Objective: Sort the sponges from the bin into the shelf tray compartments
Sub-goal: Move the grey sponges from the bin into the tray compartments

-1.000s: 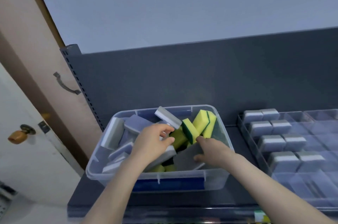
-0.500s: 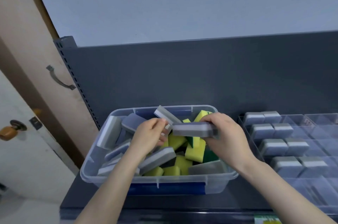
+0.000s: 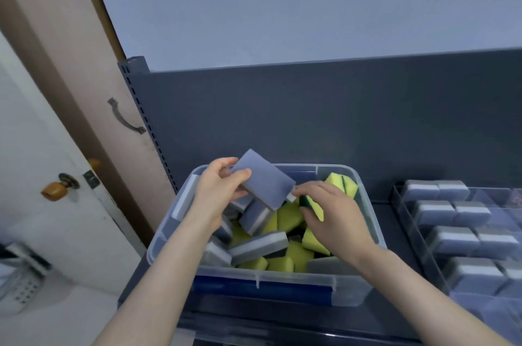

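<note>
- The clear plastic bin [image 3: 262, 275] at the shelf's front edge is far from sorted, with many grey and yellow sponges left inside.
- The right hand [image 3: 336, 218], which half a second ago held a grey sponge aloft, has dropped back into the bin. Its thumb and forefinger now curl either side of a yellow sponge with a green scouring face [image 3: 313, 204].
- The flat grey rectangular sponge [image 3: 262, 179] has passed to the left hand [image 3: 217, 196], which pinches it between thumb and fingers above the bin's far-left corner.
- This suggests she is gathering several sponges before carrying them over.
- To the right, the clear compartment tray [image 3: 395, 196] already holds rows of grey sponges [image 3: 452, 238].
</note>
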A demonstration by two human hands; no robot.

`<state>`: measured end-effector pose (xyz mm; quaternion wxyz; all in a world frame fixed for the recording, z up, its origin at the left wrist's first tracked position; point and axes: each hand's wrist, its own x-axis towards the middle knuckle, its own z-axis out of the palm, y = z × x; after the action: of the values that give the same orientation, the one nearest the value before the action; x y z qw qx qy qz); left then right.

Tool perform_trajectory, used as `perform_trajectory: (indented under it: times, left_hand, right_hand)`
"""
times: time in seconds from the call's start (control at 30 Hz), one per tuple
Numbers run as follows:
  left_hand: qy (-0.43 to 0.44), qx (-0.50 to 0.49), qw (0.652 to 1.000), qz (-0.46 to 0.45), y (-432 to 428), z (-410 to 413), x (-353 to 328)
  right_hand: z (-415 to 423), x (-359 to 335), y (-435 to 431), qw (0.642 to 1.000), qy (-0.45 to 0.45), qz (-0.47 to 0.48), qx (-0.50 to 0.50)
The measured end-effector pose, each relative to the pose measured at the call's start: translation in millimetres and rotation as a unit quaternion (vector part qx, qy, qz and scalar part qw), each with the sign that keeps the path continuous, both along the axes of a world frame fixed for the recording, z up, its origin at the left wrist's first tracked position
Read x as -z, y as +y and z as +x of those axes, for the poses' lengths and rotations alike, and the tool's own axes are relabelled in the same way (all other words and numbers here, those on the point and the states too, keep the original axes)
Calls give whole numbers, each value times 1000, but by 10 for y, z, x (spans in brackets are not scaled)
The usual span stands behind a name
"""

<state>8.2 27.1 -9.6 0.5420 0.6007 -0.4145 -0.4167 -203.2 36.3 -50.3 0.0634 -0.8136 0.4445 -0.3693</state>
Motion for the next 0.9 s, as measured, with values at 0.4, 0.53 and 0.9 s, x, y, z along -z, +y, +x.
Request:
perform_trajectory:
  times: [0.4, 0.53, 0.9]
  left_hand:
    - [-106, -80, 989, -65, 113, 151, 79]
    - [-96, -82, 990, -65, 133, 162, 91]
    - [-103, -79, 988, -86, 100, 94, 82]
  right_hand:
    - [379, 105, -160, 876, 140, 461, 6]
    - [392, 149, -125, 854, 68, 513, -51]
    - [-40, -155, -115, 905, -2, 425, -17]
